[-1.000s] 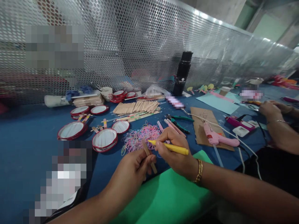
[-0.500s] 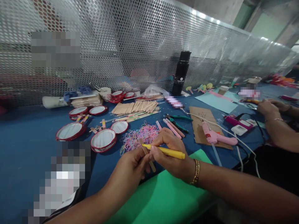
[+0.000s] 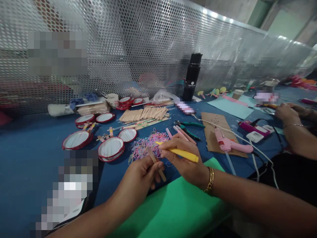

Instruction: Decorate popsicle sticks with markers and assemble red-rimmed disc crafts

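My left hand [image 3: 142,173] pinches a wooden craft stick [image 3: 152,154], whose lower end sticks out below the fingers. In my right hand [image 3: 185,162] is a yellow marker [image 3: 184,153], its tip pointing left, a little above and apart from the stick. A gold chain bracelet [image 3: 210,180] circles the right wrist. Just beyond both hands lies a tangled heap of pastel rubber bands [image 3: 143,147]. Several pink markers [image 3: 184,134] rest behind my right hand. Green paper [image 3: 170,205] lies beneath my forearms.
Round red-rimmed lids [image 3: 111,149] sit at left, near piled craft sticks [image 3: 142,114]. Behind stands a black bottle [image 3: 192,77] against a perforated metal screen [image 3: 148,43]. Teal pliers [image 3: 190,127] and a pink glue gun [image 3: 229,144] with cords lie right. A co-worker's hands [image 3: 288,114] are farther right.
My right hand has drawn back slightly to the right, lifting the marker tip away from the craft stick. My left hand keeps its hold on the stick.
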Motion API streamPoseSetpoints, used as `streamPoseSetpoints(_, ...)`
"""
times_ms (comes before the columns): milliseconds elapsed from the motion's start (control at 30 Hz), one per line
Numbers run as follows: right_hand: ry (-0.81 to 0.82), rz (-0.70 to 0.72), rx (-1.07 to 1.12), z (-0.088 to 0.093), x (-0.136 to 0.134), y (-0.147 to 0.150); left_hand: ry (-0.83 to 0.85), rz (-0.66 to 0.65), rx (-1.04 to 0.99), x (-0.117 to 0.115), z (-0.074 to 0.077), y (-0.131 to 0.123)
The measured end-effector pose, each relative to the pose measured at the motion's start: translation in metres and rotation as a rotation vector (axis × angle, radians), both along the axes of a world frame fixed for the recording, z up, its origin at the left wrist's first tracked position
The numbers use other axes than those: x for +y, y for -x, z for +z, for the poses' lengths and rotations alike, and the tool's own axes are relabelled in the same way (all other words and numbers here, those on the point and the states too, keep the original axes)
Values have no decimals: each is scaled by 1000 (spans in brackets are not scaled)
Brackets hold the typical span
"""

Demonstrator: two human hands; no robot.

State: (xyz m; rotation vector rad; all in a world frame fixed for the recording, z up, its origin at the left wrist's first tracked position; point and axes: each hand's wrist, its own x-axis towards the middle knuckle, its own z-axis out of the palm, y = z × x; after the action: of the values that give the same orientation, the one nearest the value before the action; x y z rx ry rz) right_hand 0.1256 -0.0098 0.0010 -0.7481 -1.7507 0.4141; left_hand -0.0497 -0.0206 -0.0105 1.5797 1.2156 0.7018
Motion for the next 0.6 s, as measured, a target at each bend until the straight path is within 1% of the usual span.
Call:
streamPoseSetpoints(133,50,70,-28,0,-4,-1,-15,-9,-9,-1,-2,1)
streamPoseSetpoints(267,102,-17,3,-3,-6,1,-10,-11,-32,-1,0,0)
streamPoseSetpoints(433,32,-8,-48,-3,-5,3,-42,-34,-38,-1,0,0)
streamPoseSetpoints(600,35,-3,-71,-2,-4,4,-47,-39,-32,-2,-2,2)
